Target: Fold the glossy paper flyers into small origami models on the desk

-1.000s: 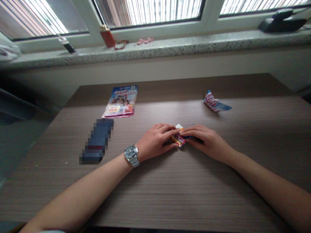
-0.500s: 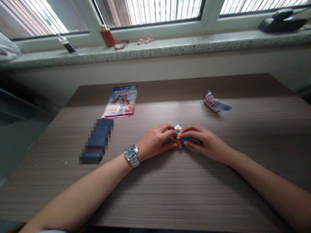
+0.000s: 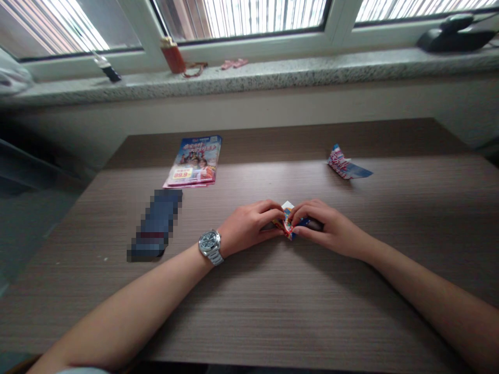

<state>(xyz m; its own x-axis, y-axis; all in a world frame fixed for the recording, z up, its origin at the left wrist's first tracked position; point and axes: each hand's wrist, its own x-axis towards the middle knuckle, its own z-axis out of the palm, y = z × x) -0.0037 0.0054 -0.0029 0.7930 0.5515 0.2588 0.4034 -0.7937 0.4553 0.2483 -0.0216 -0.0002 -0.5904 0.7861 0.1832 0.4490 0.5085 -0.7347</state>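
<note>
Both my hands meet at the middle of the wooden table (image 3: 273, 311) over a small folded piece of colourful printed paper (image 3: 288, 221). My left hand (image 3: 249, 227), with a silver watch on its wrist, pinches the paper's left side between thumb and fingers. My right hand (image 3: 325, 228) pinches its right side, fingers curled over it. The paper is bent up between the fingertips, so most of it is hidden under the fingers.
A stack of colourful leaflets (image 3: 194, 162) lies at the back left of the table. A pixelated dark object (image 3: 156, 224) lies left of my left hand. Another folded paper shape (image 3: 345, 164) sits at the back right. The windowsill (image 3: 273, 75) holds a red cup and small items.
The paper was flatter between my fingers a second ago; now both hands have closed in and the paper is folded up higher and narrower. The arms barely moved.
</note>
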